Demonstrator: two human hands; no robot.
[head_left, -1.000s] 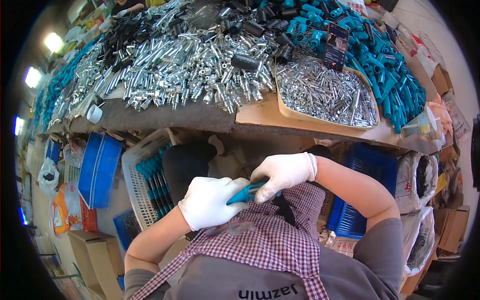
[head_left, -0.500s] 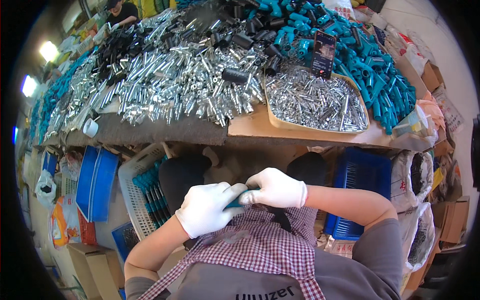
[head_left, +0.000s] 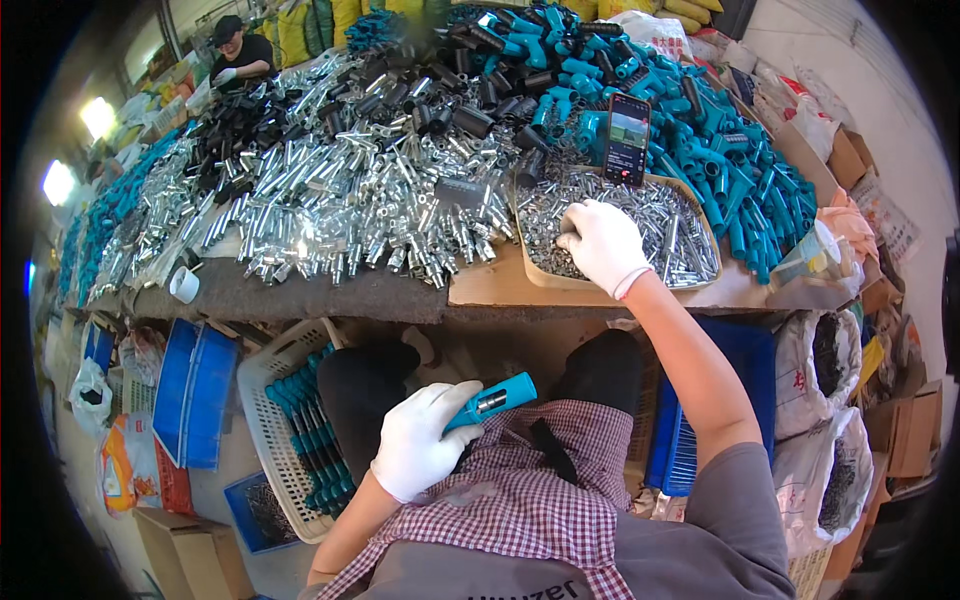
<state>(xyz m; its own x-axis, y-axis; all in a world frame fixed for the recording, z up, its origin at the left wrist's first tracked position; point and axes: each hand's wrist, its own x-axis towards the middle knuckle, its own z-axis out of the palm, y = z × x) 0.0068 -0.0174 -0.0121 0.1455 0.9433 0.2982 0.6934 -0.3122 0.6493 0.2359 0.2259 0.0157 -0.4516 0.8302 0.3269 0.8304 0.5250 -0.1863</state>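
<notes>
My left hand, in a white glove, is closed around a teal plastic handle housing above my lap. Through a slot in the housing's side a shiny metal part shows; its far end points to the right. My right hand, gloved too, reaches over the table into a shallow cream tray heaped with small metal pins. Its thumb and fingertips are drawn together at the left part of the pins. Whatever they pinch is too small to make out.
A phone stands upright at the tray's back. Metal sleeves, black tubes and teal housings pile across the table. Below are a white basket of teal-handled tools and blue crates. A co-worker sits far left.
My right hand has left the teal housing and moved forward to the tray of pins. The left hand keeps the housing, now in plain sight. The phone's screen picture has changed.
</notes>
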